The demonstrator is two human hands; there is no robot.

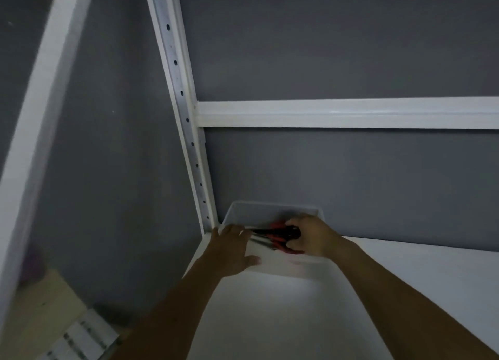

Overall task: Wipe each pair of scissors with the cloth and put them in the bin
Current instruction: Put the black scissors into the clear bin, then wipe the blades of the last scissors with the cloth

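A white bin (259, 208) stands at the back left corner of a white shelf (405, 273), against the grey wall. My right hand (310, 235) grips the red and black handles of scissors (280, 235) over the bin's front rim, blades pointing left. Silver blades of other scissors (260, 242) show just below them in the bin. My left hand (232, 249) rests with straight fingers on the bin's near left rim, thumb spread to the right. No cloth is in view.
A white perforated upright post (183, 111) rises left of the bin, and a white crossbar (348, 114) runs along the wall above it. A cardboard box (40, 313) and striped white packets (81, 338) lie at the lower left.
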